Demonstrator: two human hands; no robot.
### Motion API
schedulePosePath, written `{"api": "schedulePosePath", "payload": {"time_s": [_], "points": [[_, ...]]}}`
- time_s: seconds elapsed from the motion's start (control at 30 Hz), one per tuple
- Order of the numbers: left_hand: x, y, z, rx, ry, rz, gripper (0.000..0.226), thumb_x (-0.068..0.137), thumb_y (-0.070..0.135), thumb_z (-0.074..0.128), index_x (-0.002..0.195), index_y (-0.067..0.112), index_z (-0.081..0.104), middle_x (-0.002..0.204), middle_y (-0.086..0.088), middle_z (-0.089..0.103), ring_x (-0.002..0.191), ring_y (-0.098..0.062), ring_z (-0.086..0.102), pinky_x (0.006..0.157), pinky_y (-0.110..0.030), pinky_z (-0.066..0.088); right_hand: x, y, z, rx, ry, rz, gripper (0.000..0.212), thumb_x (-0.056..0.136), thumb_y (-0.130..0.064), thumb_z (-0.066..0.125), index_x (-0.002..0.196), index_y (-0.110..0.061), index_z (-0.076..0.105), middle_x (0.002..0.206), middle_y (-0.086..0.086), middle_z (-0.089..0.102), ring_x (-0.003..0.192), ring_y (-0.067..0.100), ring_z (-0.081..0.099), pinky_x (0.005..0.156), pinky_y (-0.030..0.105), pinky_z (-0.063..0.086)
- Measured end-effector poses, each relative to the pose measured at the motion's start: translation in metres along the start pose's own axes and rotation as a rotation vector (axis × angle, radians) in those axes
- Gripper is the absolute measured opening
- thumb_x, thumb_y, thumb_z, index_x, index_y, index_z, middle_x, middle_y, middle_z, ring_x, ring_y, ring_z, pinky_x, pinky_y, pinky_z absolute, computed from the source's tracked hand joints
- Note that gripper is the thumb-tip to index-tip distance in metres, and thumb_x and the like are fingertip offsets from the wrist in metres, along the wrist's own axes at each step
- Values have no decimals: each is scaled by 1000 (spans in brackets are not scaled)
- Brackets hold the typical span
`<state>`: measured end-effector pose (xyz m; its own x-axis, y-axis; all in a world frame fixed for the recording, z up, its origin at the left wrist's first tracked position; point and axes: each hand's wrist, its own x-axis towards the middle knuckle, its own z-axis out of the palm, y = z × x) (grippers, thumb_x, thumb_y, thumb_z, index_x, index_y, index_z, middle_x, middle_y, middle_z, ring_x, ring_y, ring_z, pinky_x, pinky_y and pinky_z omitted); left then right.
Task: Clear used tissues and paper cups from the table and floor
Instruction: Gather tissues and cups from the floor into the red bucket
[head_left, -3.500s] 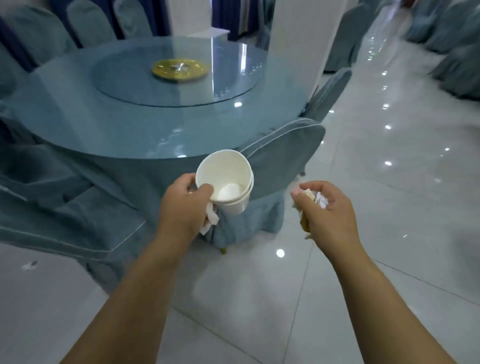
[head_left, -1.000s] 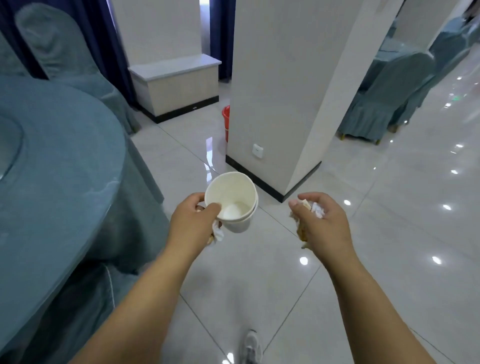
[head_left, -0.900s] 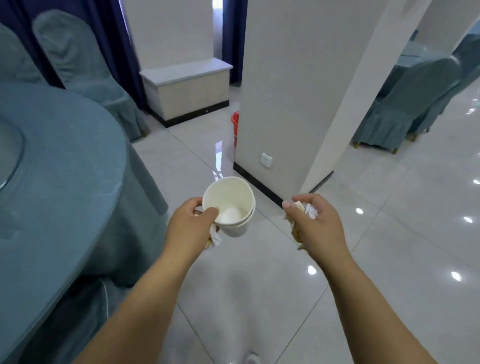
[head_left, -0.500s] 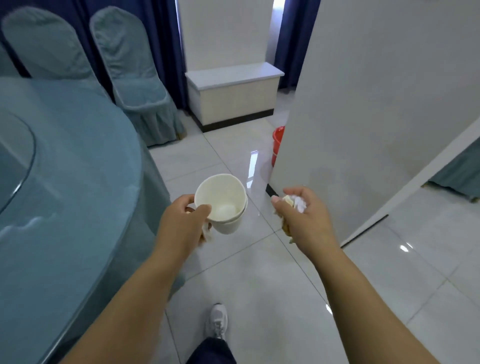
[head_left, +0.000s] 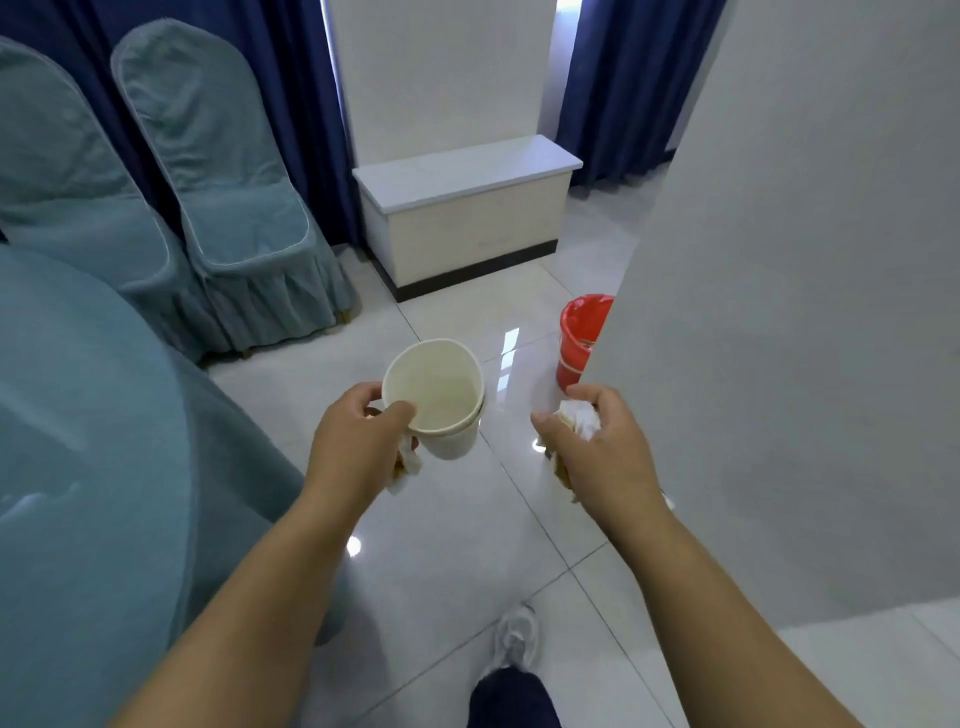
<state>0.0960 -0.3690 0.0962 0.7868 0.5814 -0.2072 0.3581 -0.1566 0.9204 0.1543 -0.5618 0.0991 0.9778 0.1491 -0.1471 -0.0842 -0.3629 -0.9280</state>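
My left hand (head_left: 358, 441) grips stacked white paper cups (head_left: 439, 400) by the rim, thumb inside, with a bit of crumpled tissue (head_left: 408, 470) tucked under the fingers. My right hand (head_left: 602, 457) is curled round a wad of used white tissue (head_left: 581, 418) with some yellowish scrap below it. Both hands are held out at waist height over the tiled floor. A red bin (head_left: 579, 338) with a red liner stands on the floor just beyond my right hand, half hidden behind the white pillar (head_left: 779, 312).
The round table with teal cloth (head_left: 78, 441) fills the left side. Two teal covered chairs (head_left: 234, 208) stand behind it against dark blue curtains. A low white bench box (head_left: 467, 208) sits ahead by the wall. My shoe (head_left: 514, 644) is on the glossy tiles.
I have walked round the table and the pillar; the table slid left, and the red bin came nearer. Both hands keep the same hold on the cups and tissue.
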Motion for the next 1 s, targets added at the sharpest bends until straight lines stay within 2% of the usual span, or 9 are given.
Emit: {"api": "schedulePosePath", "payload": {"time_s": [0.1, 0.17, 0.27, 0.43, 0.53, 0.67, 0.8, 0.9, 1.0], "points": [[70, 11, 24, 34, 39, 1, 22, 91, 23, 54, 113, 20, 55, 94, -1, 59, 82, -14, 57, 59, -21, 42, 79, -1, 8, -19, -10, -18, 46, 83, -41, 66, 123, -28, 47, 116, -4, 54, 94, 17, 59, 66, 24, 54], [116, 22, 40, 38, 67, -22, 23, 91, 23, 54, 114, 21, 55, 93, 1, 58, 80, -11, 55, 57, -20, 40, 135, -7, 12, -54, -49, -27, 44, 84, -41, 65, 122, -26, 48, 110, -2, 55, 88, 15, 60, 58, 18, 50], [183, 43, 61, 64, 85, -61, 29, 91, 25, 55, 120, 20, 55, 103, -4, 59, 83, -13, 56, 57, -21, 40, 211, -23, 16, -69, -106, -17, 37, 85, -38, 65, 117, -25, 51, 96, -3, 58, 75, 10, 60, 50, 12, 44], [288, 72, 83, 90, 91, -91, 32, 90, 25, 55, 122, 21, 54, 103, -3, 57, 79, -13, 53, 57, -22, 39, 320, -45, 35, -112, -151, -4, 30, 84, -41, 65, 108, -27, 54, 92, 1, 64, 76, 16, 64, 66, 30, 57], [351, 82, 95, 100, 66, -106, 32, 91, 24, 56, 123, 21, 53, 104, -4, 57, 79, -13, 53, 58, -23, 40, 379, -49, 51, -125, -161, 24, 25, 84, -40, 65, 102, -27, 55, 88, -1, 65, 73, 14, 62, 62, 28, 54], [450, 91, 113, 152, -43, -69, 30, 91, 23, 55, 121, 21, 51, 103, -3, 55, 76, -11, 52, 55, -21, 39, 458, -46, 76, -89, -79, 73, 18, 83, -39, 66, 90, -29, 53, 82, 1, 64, 68, 15, 60, 61, 32, 53], [540, 109, 135, 212, -213, -41, 25, 90, 23, 56, 114, 24, 49, 98, -3, 56, 78, -11, 54, 55, -22, 43, 523, -42, 95, -90, 52, 206, 22, 79, -45, 67, 84, -29, 52, 85, 1, 64, 76, 21, 63, 68, 38, 54], [593, 125, 160, 257, -323, -21, 23, 90, 23, 56, 112, 25, 48, 87, 5, 55, 75, -8, 54, 57, -23, 45, 557, -38, 97, -59, 121, 313, 27, 77, -46, 68, 88, -28, 53, 86, 0, 62, 79, 20, 62, 71, 39, 54], [632, 139, 197, 301, -418, -8, 24, 89, 21, 56, 110, 27, 46, 84, 4, 56, 72, -9, 56, 57, -25, 48, 585, -30, 89, -14, 174, 404, 30, 78, -39, 70, 97, -25, 51, 90, -1, 59, 80, 17, 60, 70, 35, 54]]}}
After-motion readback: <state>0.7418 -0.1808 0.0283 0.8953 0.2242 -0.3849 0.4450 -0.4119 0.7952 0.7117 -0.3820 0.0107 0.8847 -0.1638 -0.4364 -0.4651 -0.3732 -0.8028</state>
